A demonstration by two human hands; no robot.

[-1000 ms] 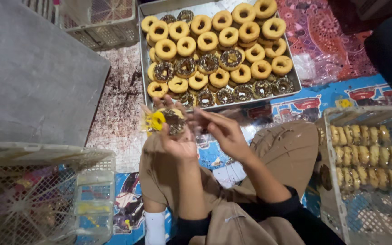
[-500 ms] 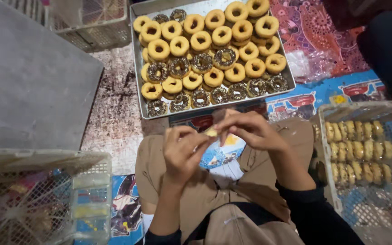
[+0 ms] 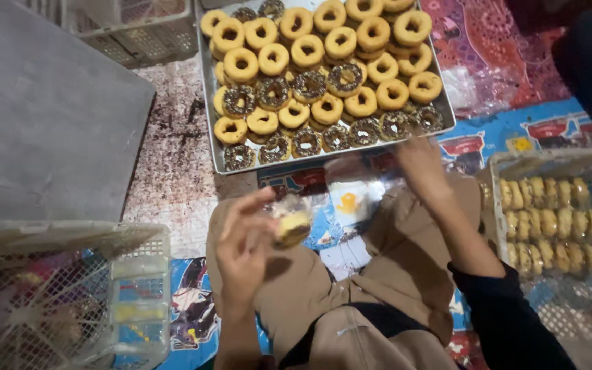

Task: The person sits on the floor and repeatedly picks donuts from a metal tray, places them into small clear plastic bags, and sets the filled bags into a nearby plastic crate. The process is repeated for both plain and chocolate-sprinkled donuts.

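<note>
- The left hand (image 3: 244,250) pinches a wrapped doughnut (image 3: 291,225) between thumb and curled fingers, holding it above the lap, near the middle of the scene.
- The right hand (image 3: 423,168) is blurred at the near edge of the tray (image 3: 208,103), touching a clear plastic bag (image 3: 351,188); whether its fingers are spread or pressed together cannot be told.
- Half a second ago both hands met over the lap around one small piece; now they are well apart, the left drawn back with the doughnut and the right gone out toward the tray.
- The tray, far centre, is packed with ring doughnuts (image 3: 310,51), plain golden ones and a few dark sprinkled ones (image 3: 274,92) along its near rows.
- A white crate (image 3: 70,294) stands near left, and another crate (image 3: 556,219), at right, holds rows of bagged doughnuts.
- A grey slab (image 3: 42,116) fills the far left, with a third crate (image 3: 131,27) beyond it.
- Patterned mats (image 3: 515,130) cover the floor beneath everything.
- The right forearm in a dark sleeve (image 3: 508,322) crosses in front of the right crate's near corner.
</note>
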